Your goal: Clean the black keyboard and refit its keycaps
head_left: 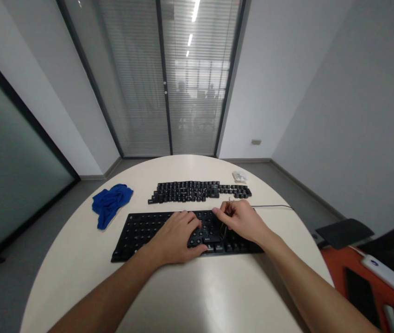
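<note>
Left hand rests on the keyboard, thumb splayed; toward three o'clock, right hand pinches a wire keycap puller.

Black keyboard at centre of frame, small switch stems showing across its left part. Left hand lies palm down on its middle. Right hand, right of centre, pinches thin wire tool over keys. Just above keyboard, rows of loose black keycaps; near their upper right, small clear bag. Blue cloth left of centre on white table. Glass partition with blinds upper centre.
</note>
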The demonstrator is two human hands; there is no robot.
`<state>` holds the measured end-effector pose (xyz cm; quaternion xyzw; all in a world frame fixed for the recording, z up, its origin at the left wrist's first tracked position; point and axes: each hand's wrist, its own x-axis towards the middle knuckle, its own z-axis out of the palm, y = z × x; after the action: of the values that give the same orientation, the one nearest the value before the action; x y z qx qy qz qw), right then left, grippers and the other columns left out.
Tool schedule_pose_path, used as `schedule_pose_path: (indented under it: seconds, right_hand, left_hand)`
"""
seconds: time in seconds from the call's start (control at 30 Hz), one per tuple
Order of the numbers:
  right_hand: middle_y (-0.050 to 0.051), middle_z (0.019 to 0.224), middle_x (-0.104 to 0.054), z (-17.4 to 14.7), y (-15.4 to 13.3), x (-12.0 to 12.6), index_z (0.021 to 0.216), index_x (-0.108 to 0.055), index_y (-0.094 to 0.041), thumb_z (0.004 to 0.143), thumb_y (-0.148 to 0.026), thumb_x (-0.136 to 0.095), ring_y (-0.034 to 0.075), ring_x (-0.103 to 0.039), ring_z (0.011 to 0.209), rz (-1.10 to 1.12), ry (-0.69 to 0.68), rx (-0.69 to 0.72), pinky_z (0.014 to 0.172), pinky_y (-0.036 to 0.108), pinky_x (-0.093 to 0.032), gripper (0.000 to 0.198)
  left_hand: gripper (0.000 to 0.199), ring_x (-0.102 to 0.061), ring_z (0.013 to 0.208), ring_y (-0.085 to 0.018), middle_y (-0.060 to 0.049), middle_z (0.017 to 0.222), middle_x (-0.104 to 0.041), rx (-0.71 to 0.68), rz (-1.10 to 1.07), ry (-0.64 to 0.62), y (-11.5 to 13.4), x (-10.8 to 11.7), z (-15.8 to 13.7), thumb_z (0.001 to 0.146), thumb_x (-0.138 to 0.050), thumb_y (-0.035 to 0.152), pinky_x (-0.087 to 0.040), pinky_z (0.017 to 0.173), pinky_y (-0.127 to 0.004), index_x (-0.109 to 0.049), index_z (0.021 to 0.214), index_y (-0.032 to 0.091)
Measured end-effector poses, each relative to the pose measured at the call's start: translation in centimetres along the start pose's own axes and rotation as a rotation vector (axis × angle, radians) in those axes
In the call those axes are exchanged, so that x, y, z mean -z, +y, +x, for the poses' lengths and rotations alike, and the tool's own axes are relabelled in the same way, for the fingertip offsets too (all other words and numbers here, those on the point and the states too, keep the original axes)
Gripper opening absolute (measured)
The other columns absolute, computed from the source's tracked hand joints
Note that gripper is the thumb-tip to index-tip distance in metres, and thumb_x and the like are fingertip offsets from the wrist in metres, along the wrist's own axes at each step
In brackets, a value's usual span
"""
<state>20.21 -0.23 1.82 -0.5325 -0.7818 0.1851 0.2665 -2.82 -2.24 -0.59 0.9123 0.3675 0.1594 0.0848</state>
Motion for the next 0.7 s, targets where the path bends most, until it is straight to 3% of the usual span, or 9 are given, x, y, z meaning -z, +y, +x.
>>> schedule_pose_path:
  seconds: [0.1, 0.27, 0.47, 0.7]
  right_hand:
    - [0.000, 0.049, -0.058, 0.0, 0.4, 0.0, 0.055, -0.057, -0.018, 0.094, -0.049, -0.054, 0.013, -0.053, 0.048, 0.000, -0.041, 0.011, 0.050, 0.025, -0.034, 0.050]
    - [0.001, 0.054, -0.064, -0.2, 1.2, 0.9, 0.072, -0.067, -0.017, 0.096, -0.048, -0.050, 0.014, -0.061, 0.049, 0.126, -0.178, 0.019, 0.051, 0.024, -0.042, 0.042]
    - [0.002, 0.056, -0.066, -0.2, 2.0, 1.4, 0.074, -0.070, -0.016, 0.093, -0.051, -0.057, 0.015, -0.065, 0.049, 0.261, -0.199, -0.007, 0.048, 0.023, -0.046, 0.042]
    - [0.001, 0.052, -0.065, -0.3, 2.4, 2.3, 0.074, -0.073, -0.014, 0.079, -0.048, -0.076, 0.013, -0.061, 0.046, 0.353, -0.294, 0.023, 0.046, 0.020, -0.043, 0.034]
  left_hand:
    - [0.033, -0.053, 0.100, -0.028, -0.008, 0.104, -0.059, -0.010, -0.025, 0.005, 0.1, -0.2, 0.0, 0.081, -0.068, 0.040, -0.044, 0.092, -0.044, -0.058, 0.105, 0.019]
    - [0.034, -0.052, 0.108, -0.028, -0.009, 0.116, -0.056, -0.038, -0.083, 0.019, 0.0, -0.2, -0.1, 0.082, -0.067, 0.036, -0.043, 0.097, -0.045, -0.058, 0.112, 0.021]
    - [0.032, -0.052, 0.109, -0.028, -0.009, 0.117, -0.056, -0.043, -0.116, 0.031, -0.2, -0.2, -0.1, 0.082, -0.067, 0.035, -0.043, 0.098, -0.045, -0.059, 0.110, 0.022]
    - [0.032, -0.052, 0.110, -0.028, -0.009, 0.117, -0.056, -0.042, -0.105, 0.028, -0.2, -0.3, -0.1, 0.083, -0.067, 0.035, -0.043, 0.098, -0.045, -0.060, 0.111, 0.021]
